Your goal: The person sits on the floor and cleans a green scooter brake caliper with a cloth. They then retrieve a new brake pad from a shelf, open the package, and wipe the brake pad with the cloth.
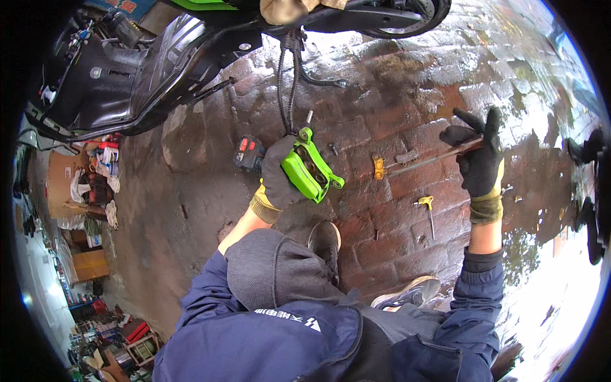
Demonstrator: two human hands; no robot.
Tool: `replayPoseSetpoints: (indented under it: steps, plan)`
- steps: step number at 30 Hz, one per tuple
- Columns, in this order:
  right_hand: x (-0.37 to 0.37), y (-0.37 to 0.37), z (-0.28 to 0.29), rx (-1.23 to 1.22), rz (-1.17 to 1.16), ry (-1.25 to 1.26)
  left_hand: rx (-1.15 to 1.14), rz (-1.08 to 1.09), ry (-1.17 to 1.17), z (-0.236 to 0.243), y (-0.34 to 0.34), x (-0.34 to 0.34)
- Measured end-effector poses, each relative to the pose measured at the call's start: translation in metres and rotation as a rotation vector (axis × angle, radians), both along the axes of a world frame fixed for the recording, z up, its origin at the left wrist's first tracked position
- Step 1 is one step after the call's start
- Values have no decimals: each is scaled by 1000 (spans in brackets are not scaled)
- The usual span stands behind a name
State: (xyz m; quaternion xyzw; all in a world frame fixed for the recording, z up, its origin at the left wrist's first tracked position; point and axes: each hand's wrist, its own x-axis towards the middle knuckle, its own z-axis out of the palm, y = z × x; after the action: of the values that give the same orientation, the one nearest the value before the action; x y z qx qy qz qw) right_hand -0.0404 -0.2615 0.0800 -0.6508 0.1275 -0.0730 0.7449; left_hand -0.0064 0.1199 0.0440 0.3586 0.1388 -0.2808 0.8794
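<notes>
My left hand [278, 173], in a dark work glove, grips a bright green brake caliper [310, 167] that hangs on black hoses [287, 83] coming down from a motorcycle [191, 44]. My right hand [478, 153], also gloved, is closed around the end of a long thin metal rod [425, 160] that slants down to the left over the wet brick ground. An orange piece [379, 168] lies at the rod's lower end. Both arms wear dark blue sleeves.
A red-and-black cordless tool [249, 151] lies just left of the caliper. A yellow-handled T-wrench [428, 209] and small loose bolts [333, 148] lie on the wet bricks [394, 95]. My shoes [326, 240] rest below. Boxes and clutter line the left side [89, 184].
</notes>
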Motion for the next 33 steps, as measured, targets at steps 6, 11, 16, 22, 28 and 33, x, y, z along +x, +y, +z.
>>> replayPoseSetpoints:
  steps: [6, 11, 16, 22, 28, 33]
  plan:
    - [-6, 4, -30, 580, -38, 2, 23, 39, -68, -4, 4, 1]
    - [-6, 22, -31, 732, 77, -176, 127, 28, -36, 8, -4, 0]
    - [-2, 48, -29, 368, 214, -634, 113, 71, -76, 3, 7, -4]
    - [0, 50, -49, 182, 221, -607, 88, -24, -51, 9, 2, -4]
    - [-2, 58, -48, 412, 228, -527, 43, 4, -8, 10, 1, -2]
    - [1, 58, -41, 402, 212, -356, 166, 62, 18, 3, 9, -5]
